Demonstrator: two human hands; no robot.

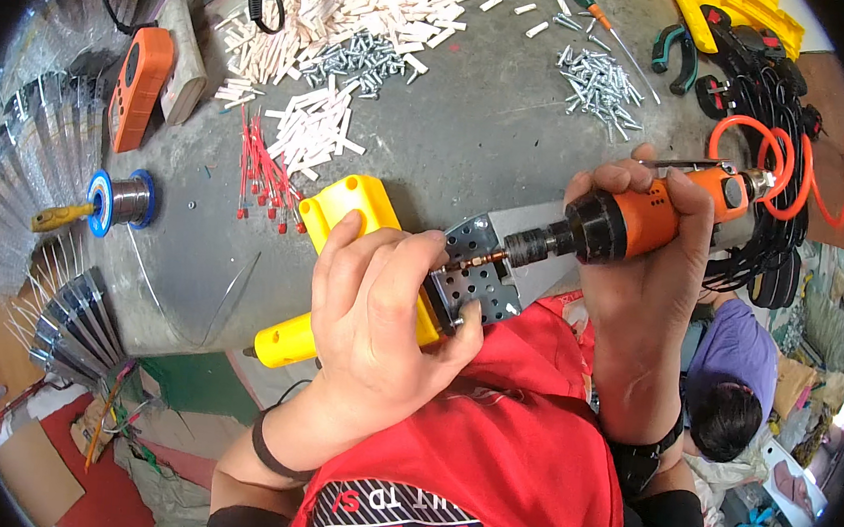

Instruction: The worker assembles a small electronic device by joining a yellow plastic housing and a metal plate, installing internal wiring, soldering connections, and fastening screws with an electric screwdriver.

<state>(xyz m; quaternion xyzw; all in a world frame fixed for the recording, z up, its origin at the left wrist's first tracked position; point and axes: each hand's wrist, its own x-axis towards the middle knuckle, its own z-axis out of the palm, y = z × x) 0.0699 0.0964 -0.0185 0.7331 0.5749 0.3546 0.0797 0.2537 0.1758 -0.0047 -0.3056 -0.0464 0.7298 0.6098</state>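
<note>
My left hand [373, 309] is wrapped round a yellow plastic housing [352, 205], with its thumb and index finger at a perforated metal plate [485, 284] fixed against the housing's side. My right hand [659, 254] grips an orange and black air screwdriver [639, 220] that lies nearly level. Its slim bit [477, 260] reaches left across the plate to the tips of my left fingers. Whether a screw sits at the bit's end is hidden by those fingers. An orange coiled hose [803, 176] joins the back of the tool.
White plugs [318, 129] and screws [598, 86] lie in piles on the grey table [473, 138]. Red-tipped wires [266, 185], a solder spool [121, 202], an orange meter-like box [140, 88], a screwdriver [604, 23] and pliers [676, 57] surround them. A person in purple [735, 356] is beyond, right.
</note>
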